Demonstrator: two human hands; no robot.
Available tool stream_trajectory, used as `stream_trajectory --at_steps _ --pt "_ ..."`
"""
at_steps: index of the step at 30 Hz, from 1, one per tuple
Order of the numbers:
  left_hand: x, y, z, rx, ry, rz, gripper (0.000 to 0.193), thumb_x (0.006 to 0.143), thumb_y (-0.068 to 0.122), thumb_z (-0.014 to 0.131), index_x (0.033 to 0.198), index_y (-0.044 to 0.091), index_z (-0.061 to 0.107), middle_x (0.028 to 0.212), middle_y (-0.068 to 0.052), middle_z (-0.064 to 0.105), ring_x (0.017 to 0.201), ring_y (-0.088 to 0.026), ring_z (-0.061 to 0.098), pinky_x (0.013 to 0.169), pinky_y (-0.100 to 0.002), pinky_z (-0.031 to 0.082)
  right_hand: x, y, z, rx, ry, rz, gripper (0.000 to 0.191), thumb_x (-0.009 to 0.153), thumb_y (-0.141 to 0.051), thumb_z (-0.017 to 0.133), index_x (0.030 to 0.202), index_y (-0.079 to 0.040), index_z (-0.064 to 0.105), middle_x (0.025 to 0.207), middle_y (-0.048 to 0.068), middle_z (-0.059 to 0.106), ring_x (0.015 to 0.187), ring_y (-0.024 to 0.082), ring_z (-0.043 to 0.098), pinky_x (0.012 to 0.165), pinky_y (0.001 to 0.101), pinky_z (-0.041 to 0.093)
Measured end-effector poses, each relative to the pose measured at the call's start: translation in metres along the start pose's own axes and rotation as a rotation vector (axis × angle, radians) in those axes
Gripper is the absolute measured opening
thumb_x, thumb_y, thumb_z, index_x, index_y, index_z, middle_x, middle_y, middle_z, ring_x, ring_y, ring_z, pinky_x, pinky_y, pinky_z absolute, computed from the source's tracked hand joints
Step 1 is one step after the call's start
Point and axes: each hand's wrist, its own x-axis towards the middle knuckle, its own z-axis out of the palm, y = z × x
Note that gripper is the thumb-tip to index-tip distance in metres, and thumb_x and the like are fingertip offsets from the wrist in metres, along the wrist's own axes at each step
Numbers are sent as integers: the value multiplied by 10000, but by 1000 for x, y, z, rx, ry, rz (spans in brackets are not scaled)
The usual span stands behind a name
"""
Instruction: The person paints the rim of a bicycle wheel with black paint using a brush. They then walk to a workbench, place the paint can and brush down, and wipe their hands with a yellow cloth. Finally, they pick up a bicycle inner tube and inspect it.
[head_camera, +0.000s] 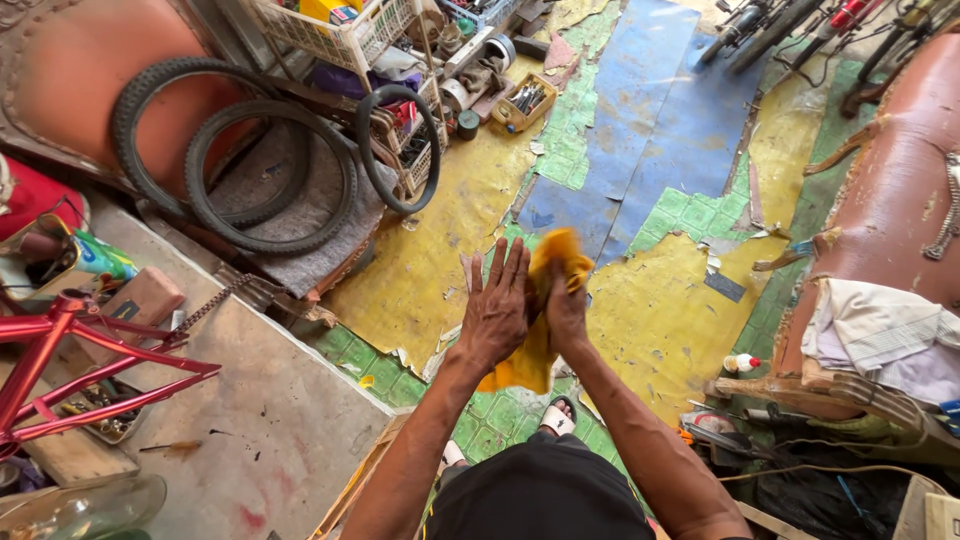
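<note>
Both forearms are bare right up to the elbows, lean and sinewy, with veins standing out along them. The left hand (495, 310) and the right hand (566, 312) wear no gloves, rings or watch. Below is dark, black clothing at the waist. On the feet are open sandals (558, 415) with pale straps.

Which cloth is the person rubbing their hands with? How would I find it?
Start at the worn yellow, green and blue floor covering in the middle of the workshop. Just above it, the person's left hand and right hand are pressed together around a crumpled bright yellow cloth. The other cloths, a white folded cloth pile, lie on the brown seat at the right.
</note>
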Motion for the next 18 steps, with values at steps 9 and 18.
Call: stream_trajectory --at_steps 9,18 --pt "-9 24 10 -28 -258 118 688 961 209 520 1551 -76 311 1602 -280 286 1532 -430 163 1272 -582 66 5 -2 -13 -207 -291 -162 319 971 -200 641 1234 -20 654 1147 49 747 1023 176 705 891 311 561" --pt "-9 30 20 -17 -152 171 686 919 176 534 1521 -84 334 1598 -293 317 1547 -406 185 1242 -564 123 42 26 -27 -220 -197 -365 230 1008 -160 621 1175 -11 671 1055 68 746 953 179 713 810 299 559"
